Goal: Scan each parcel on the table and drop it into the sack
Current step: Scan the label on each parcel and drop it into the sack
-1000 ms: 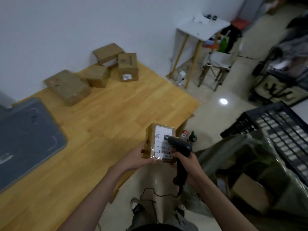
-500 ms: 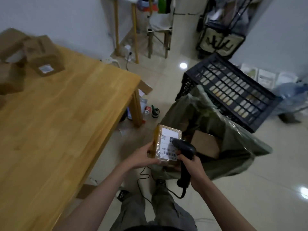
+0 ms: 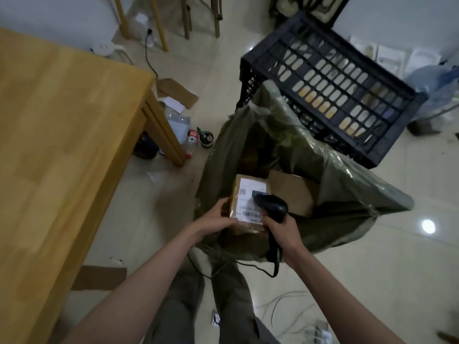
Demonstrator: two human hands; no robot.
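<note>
While swinging from table to above the sack [image 3: 347, 194], left hand [image 3: 213, 220] gripping parcel [image 3: 244, 207], right hand [image 3: 283, 227] clutching scanner [image 3: 272, 207], nearing the drop.

Sack [image 3: 335, 184] right of table [image 3: 62, 145]; crate [image 3: 323, 78] behind sack; box [image 3: 290, 192] inside.

Brown cardboard parcel [image 3: 238, 202] with a white label [image 3: 250, 194] printed with black barcodes. Black scanner [image 3: 272, 207]. Olive-green sack [image 3: 347, 194]. Light wood-grain desk [image 3: 62, 145]. Dark crate [image 3: 323, 78] with a slotted pattern. Cream glossy floor [image 3: 372, 281].
</note>
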